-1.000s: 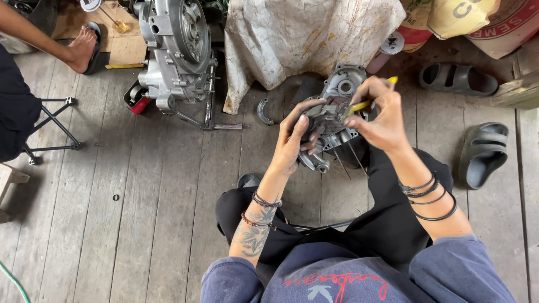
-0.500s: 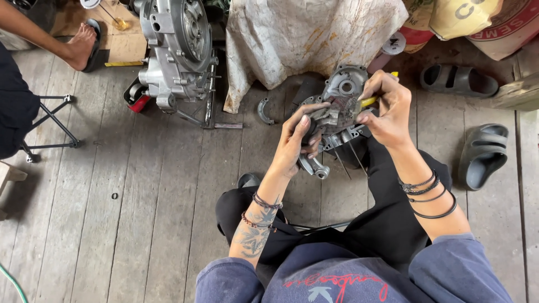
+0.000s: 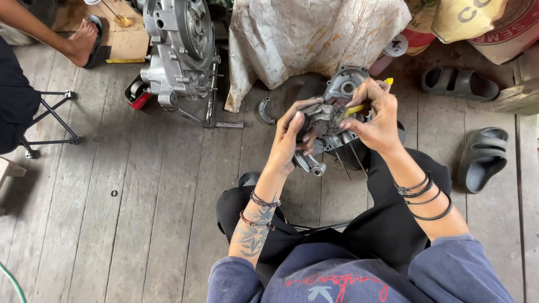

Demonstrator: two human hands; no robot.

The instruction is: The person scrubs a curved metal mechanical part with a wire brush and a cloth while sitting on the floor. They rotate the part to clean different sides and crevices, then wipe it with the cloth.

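At upper centre of the frame, your left hand (image 3: 289, 140) grips a grey engine casing (image 3: 331, 120) from its left side, fingers wrapped round its edge, holding it above the plank floor (image 3: 140, 185). Your right hand (image 3: 379, 120) bends at the wrist over the casing, fingers pinched on a yellow-handled tool (image 3: 365, 101). The tool's tip is hidden against the casing. A second engine (image 3: 179, 50) stands upper left.
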